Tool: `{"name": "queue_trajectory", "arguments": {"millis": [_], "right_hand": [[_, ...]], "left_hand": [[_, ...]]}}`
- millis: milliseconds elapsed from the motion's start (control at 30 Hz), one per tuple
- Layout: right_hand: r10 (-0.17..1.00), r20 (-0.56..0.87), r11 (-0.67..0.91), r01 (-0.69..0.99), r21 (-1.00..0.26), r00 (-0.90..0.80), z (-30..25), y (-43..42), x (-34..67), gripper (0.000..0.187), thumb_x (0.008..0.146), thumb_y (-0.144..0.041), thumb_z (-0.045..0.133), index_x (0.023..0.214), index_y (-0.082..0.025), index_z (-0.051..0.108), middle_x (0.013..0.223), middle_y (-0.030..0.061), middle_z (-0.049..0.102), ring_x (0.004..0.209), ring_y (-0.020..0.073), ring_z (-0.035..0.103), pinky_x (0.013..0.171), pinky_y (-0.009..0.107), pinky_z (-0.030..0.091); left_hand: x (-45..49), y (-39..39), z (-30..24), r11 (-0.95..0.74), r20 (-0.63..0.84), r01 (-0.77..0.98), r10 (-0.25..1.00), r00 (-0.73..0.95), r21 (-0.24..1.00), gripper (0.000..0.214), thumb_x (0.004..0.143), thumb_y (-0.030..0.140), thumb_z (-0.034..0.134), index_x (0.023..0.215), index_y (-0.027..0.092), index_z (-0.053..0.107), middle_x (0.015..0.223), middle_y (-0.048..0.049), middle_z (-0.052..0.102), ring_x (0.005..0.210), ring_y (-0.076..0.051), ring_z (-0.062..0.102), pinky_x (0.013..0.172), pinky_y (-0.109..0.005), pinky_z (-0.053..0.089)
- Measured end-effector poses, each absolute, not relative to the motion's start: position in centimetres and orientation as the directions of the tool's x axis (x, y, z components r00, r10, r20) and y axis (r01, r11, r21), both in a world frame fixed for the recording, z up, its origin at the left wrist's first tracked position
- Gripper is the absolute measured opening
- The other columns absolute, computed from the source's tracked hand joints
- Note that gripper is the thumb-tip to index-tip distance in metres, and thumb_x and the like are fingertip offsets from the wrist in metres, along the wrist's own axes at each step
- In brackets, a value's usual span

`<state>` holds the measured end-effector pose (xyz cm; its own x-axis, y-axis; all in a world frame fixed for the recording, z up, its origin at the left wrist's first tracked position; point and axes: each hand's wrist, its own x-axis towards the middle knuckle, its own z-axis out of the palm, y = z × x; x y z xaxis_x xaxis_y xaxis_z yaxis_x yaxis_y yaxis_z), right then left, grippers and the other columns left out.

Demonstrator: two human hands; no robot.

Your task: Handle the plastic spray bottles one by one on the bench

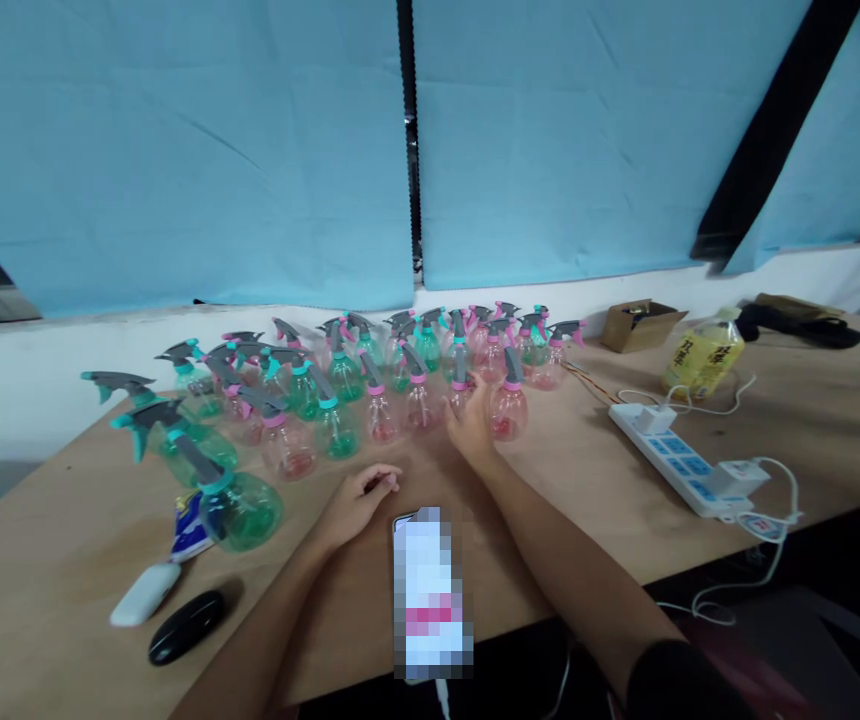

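My right hand [471,425] reaches into the front row of spray bottles, its fingers wrapped round a pink-tinted spray bottle [459,372] with a grey trigger head. The hand hides much of that bottle's body. Just to its right stands another pink spray bottle [509,412], and a third pink one [422,403] is on the left. My left hand [357,503] rests on the table [550,470] with curled fingers, and nothing shows in it. A green spray bottle [337,432] stands beyond it. Below and between my forearms lies a phone [430,590], its screen blurred out.
Several more pink and green spray bottles crowd the back. At left are a larger green bottle [242,512], a blue packet [191,528], a white case [145,595] and a black case [187,627]. Rightward are a power strip [670,460], a yellow-labelled bottle [704,355] and a cardboard box [640,328].
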<state>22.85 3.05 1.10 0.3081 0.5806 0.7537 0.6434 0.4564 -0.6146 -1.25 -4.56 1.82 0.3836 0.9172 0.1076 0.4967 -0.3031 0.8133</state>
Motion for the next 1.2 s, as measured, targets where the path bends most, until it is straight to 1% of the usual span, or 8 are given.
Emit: {"name": "queue_trajectory", "arguments": {"millis": [167, 367, 600, 767, 833, 900, 1067, 1200], "right_hand": [[0.617, 0.718, 0.451, 0.603, -0.658, 0.322, 0.6, 3.6, 23.3, 0.058, 0.087, -0.026, 0.051, 0.140, -0.013, 0.030, 0.134, 0.0198, 0.048, 0.126, 0.0278, 0.047, 0.106, 0.046, 0.038], [0.633, 0.710, 0.461, 0.586, -0.667, 0.310, 0.5, 3.5, 23.1, 0.067, 0.081, -0.021, 0.055, 0.141, -0.012, 0.026, 0.137, 0.0207, 0.044, 0.133, 0.0263, 0.042, 0.110, 0.045, 0.035], [0.521, 0.756, 0.492, 0.584, -0.645, 0.396, 2.7, 1.0, 22.6, 0.065, 0.080, -0.020, 0.054, 0.138, -0.016, 0.024, 0.141, 0.0199, 0.035, 0.137, 0.0267, 0.036, 0.112, 0.049, 0.032], [0.407, 0.844, 0.452, 0.726, -0.519, 0.350, 4.7, -0.1, 24.8, 0.052, 0.084, -0.022, 0.052, 0.133, -0.019, 0.035, 0.142, 0.0184, 0.038, 0.141, 0.0296, 0.028, 0.112, 0.058, 0.026], [0.357, 0.846, 0.401, 0.753, -0.522, 0.396, 4.8, 0.2, 26.2, 0.050, 0.084, -0.023, 0.051, 0.132, -0.017, 0.037, 0.142, 0.0195, 0.038, 0.142, 0.0313, 0.027, 0.111, 0.061, 0.024], [0.344, 0.829, 0.364, 0.751, -0.551, 0.442, 4.5, 0.7, 27.4, 0.051, 0.084, -0.025, 0.051, 0.132, -0.014, 0.038, 0.140, 0.0208, 0.041, 0.140, 0.0323, 0.031, 0.110, 0.062, 0.026], [0.445, 0.694, 0.336, 0.612, -0.716, 0.567, 3.3, 1.8, 29.0, 0.059, 0.084, -0.035, 0.056, 0.137, -0.018, 0.034, 0.130, 0.0166, 0.055, 0.118, 0.0268, 0.056, 0.098, 0.045, 0.044], [0.489, 0.670, 0.303, 0.612, -0.730, 0.558, 3.4, 1.6, 29.1, 0.051, 0.083, -0.039, 0.058, 0.129, -0.021, 0.048, 0.116, 0.0107, 0.065, 0.101, 0.0251, 0.063, 0.090, 0.040, 0.046]], "left_hand": [[-1.2, -4.6, 2.0, -0.307, 0.105, 0.509, 0.916, 0.387, 0.804, 0.035, 0.091, 0.046, 0.049, 0.108, 0.022, 0.068, 0.094, -0.0035, 0.073, 0.093, -0.021, 0.065, 0.091, -0.033, 0.046], [-1.1, -4.7, 2.2, -0.294, 0.092, 0.516, 0.920, 0.381, 0.804, 0.036, 0.091, 0.047, 0.048, 0.109, 0.023, 0.067, 0.095, -0.0039, 0.073, 0.094, -0.022, 0.065, 0.093, -0.034, 0.046], [-1.1, -4.9, 2.4, -0.283, 0.084, 0.511, 0.923, 0.376, 0.812, 0.037, 0.090, 0.047, 0.049, 0.109, 0.022, 0.068, 0.095, -0.0039, 0.074, 0.094, -0.022, 0.066, 0.092, -0.034, 0.047], [-1.0, -4.8, 2.4, -0.292, 0.090, 0.511, 0.919, 0.383, 0.809, 0.036, 0.090, 0.047, 0.049, 0.109, 0.022, 0.068, 0.095, -0.0036, 0.073, 0.095, -0.022, 0.066, 0.091, -0.034, 0.047], [-1.1, -4.8, 2.3, -0.294, 0.092, 0.511, 0.919, 0.384, 0.807, 0.036, 0.090, 0.047, 0.049, 0.109, 0.023, 0.068, 0.095, -0.0037, 0.073, 0.095, -0.022, 0.065, 0.092, -0.034, 0.046], [-1.1, -4.7, 2.2, -0.292, 0.089, 0.512, 0.919, 0.383, 0.808, 0.037, 0.090, 0.047, 0.049, 0.110, 0.023, 0.068, 0.095, -0.0037, 0.073, 0.095, -0.022, 0.065, 0.093, -0.034, 0.046], [-1.1, -4.8, 2.3, -0.290, 0.087, 0.512, 0.920, 0.382, 0.808, 0.037, 0.091, 0.048, 0.048, 0.110, 0.023, 0.068, 0.095, -0.0037, 0.073, 0.096, -0.022, 0.065, 0.094, -0.035, 0.046], [-1.1, -4.8, 2.4, -0.283, 0.073, 0.519, 0.919, 0.387, 0.807, 0.038, 0.091, 0.048, 0.048, 0.111, 0.023, 0.067, 0.096, -0.0041, 0.073, 0.096, -0.022, 0.065, 0.094, -0.036, 0.045]]}}
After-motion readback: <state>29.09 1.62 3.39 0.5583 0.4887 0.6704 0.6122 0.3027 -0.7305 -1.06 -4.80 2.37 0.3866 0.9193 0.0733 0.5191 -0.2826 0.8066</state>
